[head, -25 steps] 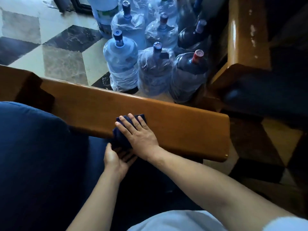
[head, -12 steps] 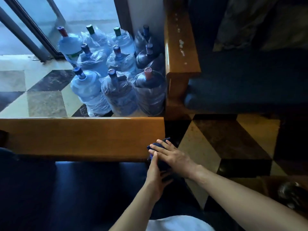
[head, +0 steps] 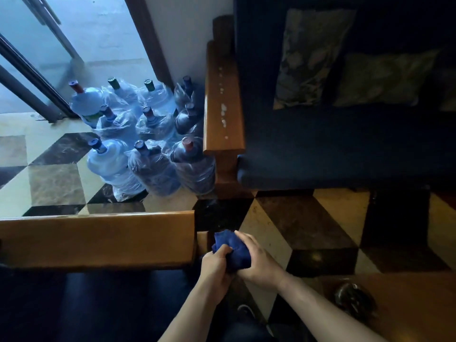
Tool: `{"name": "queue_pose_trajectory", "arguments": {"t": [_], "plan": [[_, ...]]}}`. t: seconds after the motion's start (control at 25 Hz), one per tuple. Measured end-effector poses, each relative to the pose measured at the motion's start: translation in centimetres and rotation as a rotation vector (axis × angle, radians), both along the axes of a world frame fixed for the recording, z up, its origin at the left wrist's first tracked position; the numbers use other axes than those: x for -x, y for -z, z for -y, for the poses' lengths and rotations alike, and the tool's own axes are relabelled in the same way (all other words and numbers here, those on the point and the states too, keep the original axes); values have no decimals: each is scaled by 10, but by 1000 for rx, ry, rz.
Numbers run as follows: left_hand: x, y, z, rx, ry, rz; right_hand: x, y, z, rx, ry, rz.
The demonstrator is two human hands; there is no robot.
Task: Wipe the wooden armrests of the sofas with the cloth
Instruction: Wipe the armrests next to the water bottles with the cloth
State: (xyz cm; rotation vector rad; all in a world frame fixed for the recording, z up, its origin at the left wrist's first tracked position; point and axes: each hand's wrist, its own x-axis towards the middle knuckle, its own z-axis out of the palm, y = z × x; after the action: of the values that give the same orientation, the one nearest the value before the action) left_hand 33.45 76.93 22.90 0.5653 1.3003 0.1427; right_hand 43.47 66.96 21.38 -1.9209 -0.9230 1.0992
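A dark blue cloth (head: 232, 248) is bunched between both hands just past the front end of the near wooden armrest (head: 98, 239). My left hand (head: 216, 269) grips the cloth's lower edge from the left. My right hand (head: 259, 259) wraps over it from the right. The near armrest runs left to right across the lower left. A second wooden armrest (head: 223, 99), with pale specks on top, runs away from me on the other dark blue sofa (head: 345, 149).
Several large water bottles (head: 148, 144) in plastic wrap stand on the checkered tile floor (head: 308, 225) between the two armrests. Patterned cushions (head: 313, 58) lean on the far sofa's back. A wooden table with a dark round object (head: 352, 301) is at lower right. A glass door (head: 49, 58) stands at upper left.
Both hands and the cloth slid right along the near armrest and came off its front end. The view swung right and up, bringing the second sofa into sight.
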Motion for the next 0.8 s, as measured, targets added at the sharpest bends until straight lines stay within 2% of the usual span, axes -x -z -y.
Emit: {"name": "queue_pose_trajectory", "arguments": {"t": [0.12, 0.24, 0.44, 0.52, 0.64, 0.8], "plan": [[-20, -22, 0, -50, 54, 3, -23, -31, 5, 36, -22, -84], [-40, -29, -7, -79, 52, 2, -40, -43, -5, 63, -33, -46], [-68, -23, -46, -122, 7, -3, -72, -46, -52, 20, -159, 245], [-84, -17, -71, -129, -8, -21, -84, -41, -81, 14, -197, 266], [-123, 2, -115, -41, -50, 7, -118, -19, -130, 64, -127, 156], [-203, 48, -192, -78, 97, 39, -209, 32, -207, 130, 23, 187]]}}
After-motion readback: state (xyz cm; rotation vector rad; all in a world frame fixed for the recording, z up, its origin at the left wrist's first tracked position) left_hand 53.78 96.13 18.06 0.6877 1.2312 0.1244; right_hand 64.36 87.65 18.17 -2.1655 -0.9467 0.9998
